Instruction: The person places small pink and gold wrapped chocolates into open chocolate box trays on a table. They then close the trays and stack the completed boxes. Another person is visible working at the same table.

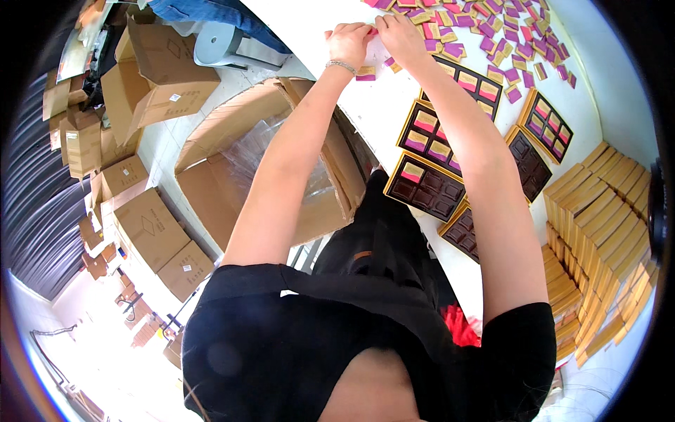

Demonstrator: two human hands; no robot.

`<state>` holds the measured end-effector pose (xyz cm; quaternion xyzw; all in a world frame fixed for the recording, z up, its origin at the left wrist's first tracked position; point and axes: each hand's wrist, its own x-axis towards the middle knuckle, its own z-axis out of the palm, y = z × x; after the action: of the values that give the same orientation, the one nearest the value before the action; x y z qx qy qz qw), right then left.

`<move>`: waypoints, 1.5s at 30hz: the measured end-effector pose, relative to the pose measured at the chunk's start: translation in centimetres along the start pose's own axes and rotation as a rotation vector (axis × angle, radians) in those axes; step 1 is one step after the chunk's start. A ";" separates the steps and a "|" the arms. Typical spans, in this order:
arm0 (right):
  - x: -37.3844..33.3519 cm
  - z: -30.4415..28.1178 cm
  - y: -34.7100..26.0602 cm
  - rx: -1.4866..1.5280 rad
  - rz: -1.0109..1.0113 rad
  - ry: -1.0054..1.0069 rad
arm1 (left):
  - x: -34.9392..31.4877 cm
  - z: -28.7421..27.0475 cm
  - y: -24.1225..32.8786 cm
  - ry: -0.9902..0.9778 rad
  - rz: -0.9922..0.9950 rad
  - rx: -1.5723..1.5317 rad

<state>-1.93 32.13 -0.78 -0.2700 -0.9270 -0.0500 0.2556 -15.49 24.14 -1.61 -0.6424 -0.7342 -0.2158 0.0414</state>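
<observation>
My left hand (348, 43) and my right hand (401, 41) meet over the white table, fingertips bent together around a small pink packet (373, 31), mostly hidden by the fingers. Close by lies a purple-and-gold packet (365, 73). Under and beside my right forearm are dark, gold-edged trays with compartments. One tray (424, 188) holds a single pink-and-gold packet in a corner, its other compartments dark brown. Another tray (420, 141) carries several pink, purple and gold packets. A filled tray (548, 126) lies right of the forearm, overlapping a dark tray (529, 165).
Many loose packets (492, 46) spread across the far right of the table (383, 116). Stacked yellow-edged boxes (598, 211) stand at right. Left of the table, an open carton (204, 193) contains clear plastic. More cartons (151, 225) and a grey stool (218, 46) are farther left.
</observation>
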 end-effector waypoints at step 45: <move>-30.0 -22.7 -15.6 0.014 0.652 -0.467 | -23.8 -10.6 18.9 -0.512 0.598 0.034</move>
<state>21.69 -0.58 4.49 -0.5523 -0.8263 0.1026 0.0422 4.44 -0.31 4.92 -0.8602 -0.5047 -0.0147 -0.0713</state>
